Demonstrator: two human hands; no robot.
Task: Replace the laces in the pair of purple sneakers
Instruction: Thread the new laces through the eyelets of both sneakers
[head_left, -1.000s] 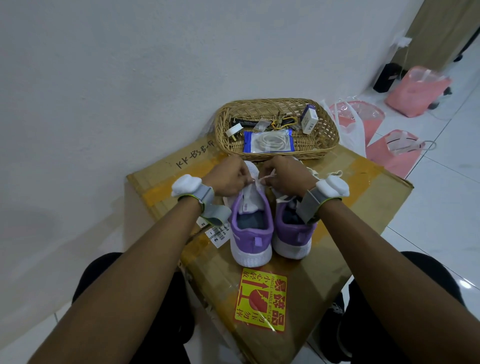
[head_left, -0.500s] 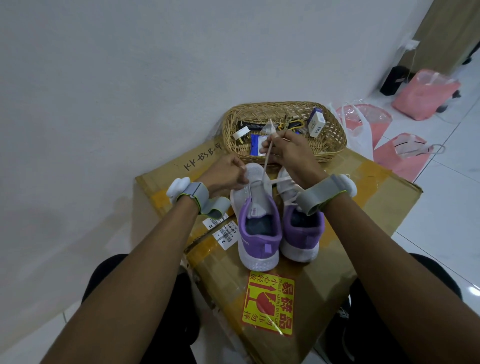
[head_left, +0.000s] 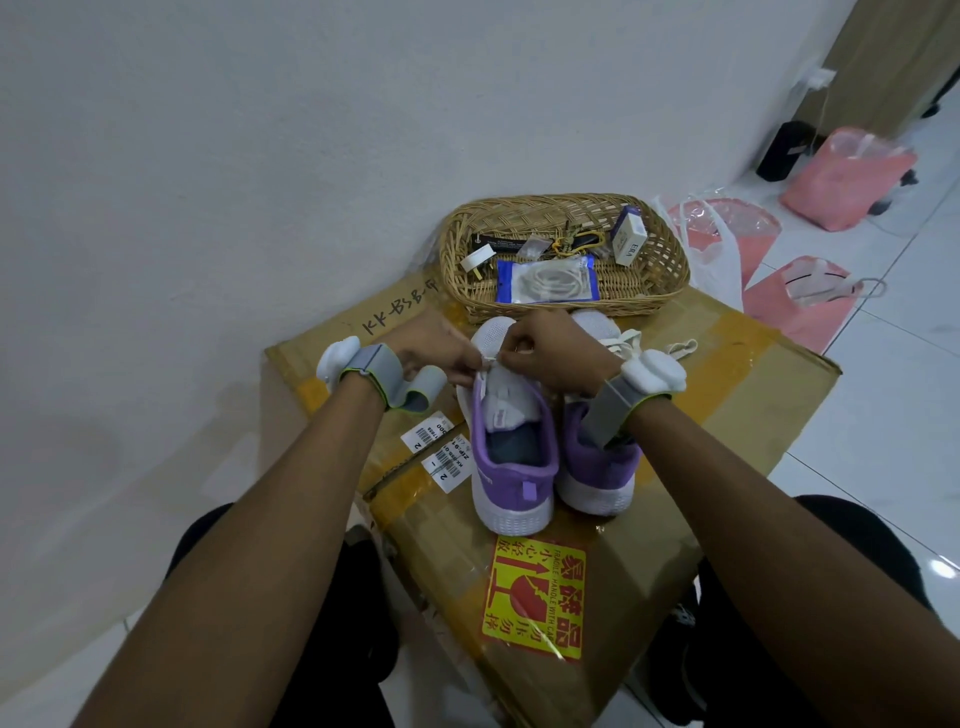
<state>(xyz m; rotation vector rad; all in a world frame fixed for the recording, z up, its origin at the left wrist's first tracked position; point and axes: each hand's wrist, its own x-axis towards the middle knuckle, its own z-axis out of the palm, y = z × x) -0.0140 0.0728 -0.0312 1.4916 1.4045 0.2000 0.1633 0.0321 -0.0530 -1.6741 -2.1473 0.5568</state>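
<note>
Left hand (head_left: 431, 353) and right hand (head_left: 545, 348) pinch a white lace (head_left: 485, 361) on a purple sneaker (head_left: 511, 457), mid-box (head_left: 727, 374). The lace seems limp and light; grip near its tip.

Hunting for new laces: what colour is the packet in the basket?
The packet is blue-bordered with a clear front, white contents; best in the head view.

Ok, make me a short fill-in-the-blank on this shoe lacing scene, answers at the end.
1. The purple sneakers stand on a ___ box.
2. The blue packet lies inside the wicker ___.
3. The left hand and right hand pinch a thin white ___ over one sneaker.
4. The sticker by the heels is red and ___.
Missing words: cardboard; basket; lace; yellow.
</note>
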